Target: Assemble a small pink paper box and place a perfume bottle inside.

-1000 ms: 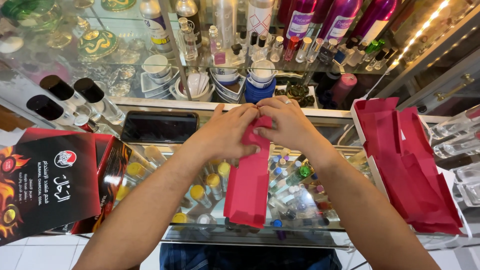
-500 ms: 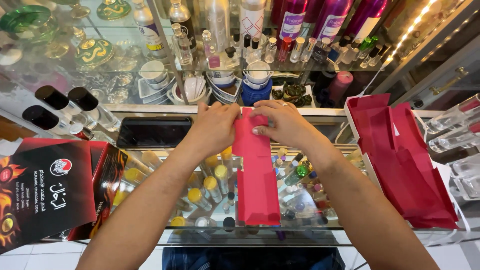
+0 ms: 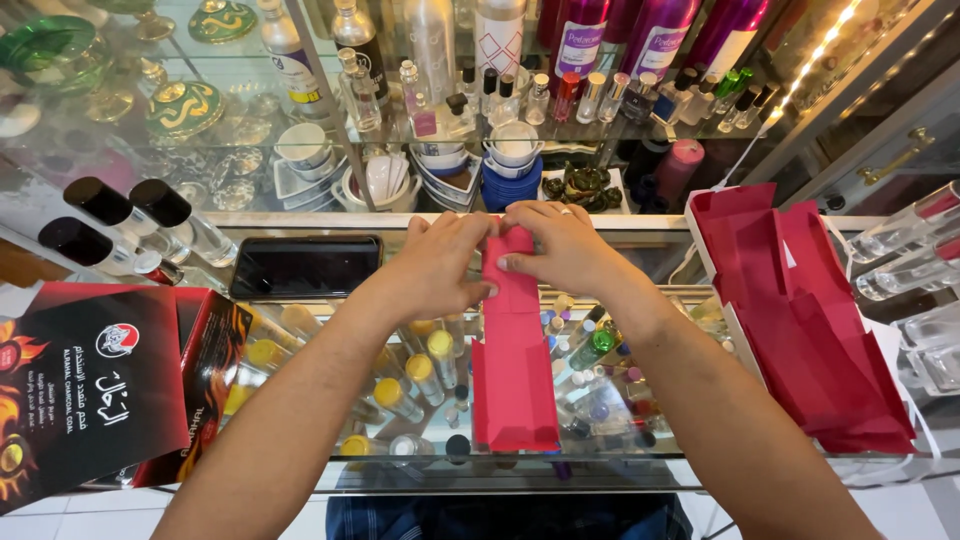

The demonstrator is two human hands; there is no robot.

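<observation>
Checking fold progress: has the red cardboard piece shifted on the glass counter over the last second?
Yes. The red cardboard piece has swung from a slant to lie straight, its near end now farther right of the black phone.

Plain red folded card box [image 3: 515, 370]

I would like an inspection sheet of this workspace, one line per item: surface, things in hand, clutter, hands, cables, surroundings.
Surface: glass counter with small bottles showing beneath the pane.
Things in hand: a long red cardboard sheet, creased, lying on the glass, its far end held by both hands.
Clutter: stack of flat red sheets at the right; black phone face up; dark printed box at the left; clear bottles with black caps.
Hands: left hand and right hand both pinch the far end of the sheet.
Cables: a thin white cord beside the stack; its ends are hidden.
Surroundings: glass shelves with bottles, cups and bowls.
</observation>
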